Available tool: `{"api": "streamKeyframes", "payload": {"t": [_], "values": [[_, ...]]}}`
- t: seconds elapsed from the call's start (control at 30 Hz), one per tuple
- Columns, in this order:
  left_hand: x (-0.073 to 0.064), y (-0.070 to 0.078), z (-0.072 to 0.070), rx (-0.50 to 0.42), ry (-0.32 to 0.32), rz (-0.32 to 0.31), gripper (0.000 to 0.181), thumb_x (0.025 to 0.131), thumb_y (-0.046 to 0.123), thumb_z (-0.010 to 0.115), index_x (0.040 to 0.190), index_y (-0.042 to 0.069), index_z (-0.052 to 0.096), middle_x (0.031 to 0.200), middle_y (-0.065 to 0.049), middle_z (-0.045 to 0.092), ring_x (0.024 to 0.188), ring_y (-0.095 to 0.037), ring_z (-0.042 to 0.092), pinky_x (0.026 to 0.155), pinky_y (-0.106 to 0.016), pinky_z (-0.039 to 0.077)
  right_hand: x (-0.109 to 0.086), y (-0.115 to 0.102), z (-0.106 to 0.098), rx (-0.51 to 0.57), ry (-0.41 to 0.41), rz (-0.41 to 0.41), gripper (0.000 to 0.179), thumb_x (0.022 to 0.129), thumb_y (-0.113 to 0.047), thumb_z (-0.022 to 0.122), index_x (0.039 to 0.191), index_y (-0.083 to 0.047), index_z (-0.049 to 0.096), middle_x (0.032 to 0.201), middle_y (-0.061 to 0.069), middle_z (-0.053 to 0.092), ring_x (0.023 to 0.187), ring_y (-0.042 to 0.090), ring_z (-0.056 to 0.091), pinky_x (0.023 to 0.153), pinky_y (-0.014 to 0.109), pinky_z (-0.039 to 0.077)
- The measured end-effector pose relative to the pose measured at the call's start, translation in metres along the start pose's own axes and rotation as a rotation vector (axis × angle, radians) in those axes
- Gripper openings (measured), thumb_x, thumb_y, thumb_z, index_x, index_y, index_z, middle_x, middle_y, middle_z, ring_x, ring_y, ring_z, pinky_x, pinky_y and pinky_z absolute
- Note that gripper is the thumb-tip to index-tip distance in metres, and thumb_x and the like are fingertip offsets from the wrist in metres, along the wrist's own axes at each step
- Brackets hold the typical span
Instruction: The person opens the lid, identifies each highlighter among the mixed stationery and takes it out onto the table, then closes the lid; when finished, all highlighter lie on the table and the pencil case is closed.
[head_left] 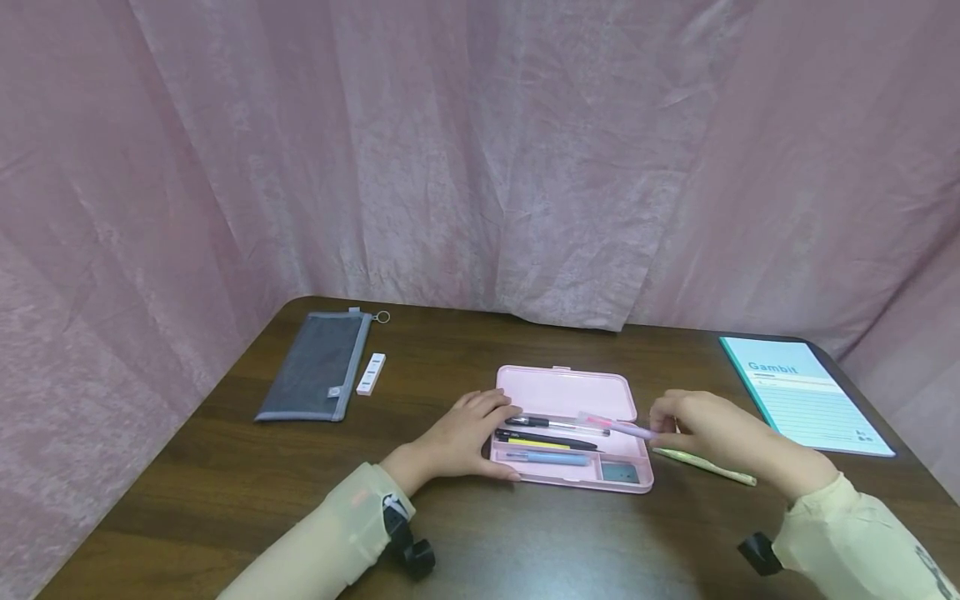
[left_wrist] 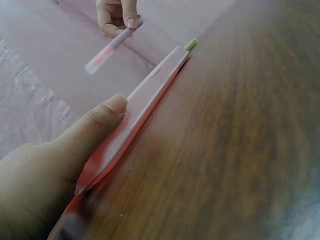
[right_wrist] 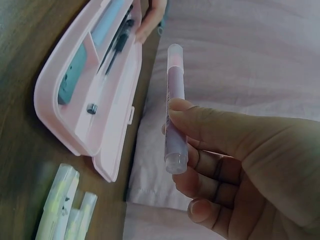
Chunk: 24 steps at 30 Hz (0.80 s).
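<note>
A pink pencil case (head_left: 566,392) lies with its lid back. Inside are a black-capped clear pen (head_left: 551,422), a black pen (head_left: 547,439), a light blue pen (head_left: 551,458) and a dark teal block (head_left: 619,472). My left hand (head_left: 468,433) holds the case's left end, its thumb against the front wall in the left wrist view. My right hand (head_left: 705,425) pinches a purple highlighter (right_wrist: 175,105) with a clear cap and pink tip, its capped end over the case. Beneath that hand, a green pen (head_left: 705,465) lies beside the case.
A grey zip pouch (head_left: 311,367) with a key ring lies at the left of the wooden table (head_left: 225,500), and a small white block (head_left: 371,374) lies next to it. A notepad (head_left: 806,396) marked "Gambit" is at the right. Pink curtains (head_left: 450,167) hang behind.
</note>
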<state>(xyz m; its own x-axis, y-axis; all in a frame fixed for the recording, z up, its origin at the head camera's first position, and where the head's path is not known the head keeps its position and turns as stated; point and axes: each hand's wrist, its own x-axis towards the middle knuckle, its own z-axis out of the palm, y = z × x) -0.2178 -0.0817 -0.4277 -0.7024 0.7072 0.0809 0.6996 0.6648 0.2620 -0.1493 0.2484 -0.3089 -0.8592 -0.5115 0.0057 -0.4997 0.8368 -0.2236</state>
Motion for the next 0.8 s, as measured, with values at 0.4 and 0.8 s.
{"api": "streamKeyframes", "payload": {"t": [0.4,0.8], "values": [[-0.001,0.001,0.0,0.012,0.012,0.01,0.09,0.072,0.077,0.06,0.143,0.025,0.041,0.149,-0.002,0.041,0.144,-0.022,0.031,0.12,-0.045,0.022,-0.019,0.023,0.008,0.019,0.076,0.049,0.012,0.082,-0.017,0.074,0.08,-0.02,0.063,0.073,-0.014,0.05,0.063,-0.005,0.039,0.054,0.017,0.038],[0.0,0.001,-0.001,0.008,0.0,-0.003,0.091,0.072,0.077,0.06,0.144,0.025,0.04,0.15,-0.002,0.04,0.144,-0.021,0.03,0.121,-0.045,0.021,-0.044,0.05,0.021,-0.034,0.174,0.09,0.014,0.081,-0.017,0.075,0.08,-0.021,0.062,0.072,-0.015,0.046,0.065,-0.007,0.037,0.054,0.019,0.035]]}}
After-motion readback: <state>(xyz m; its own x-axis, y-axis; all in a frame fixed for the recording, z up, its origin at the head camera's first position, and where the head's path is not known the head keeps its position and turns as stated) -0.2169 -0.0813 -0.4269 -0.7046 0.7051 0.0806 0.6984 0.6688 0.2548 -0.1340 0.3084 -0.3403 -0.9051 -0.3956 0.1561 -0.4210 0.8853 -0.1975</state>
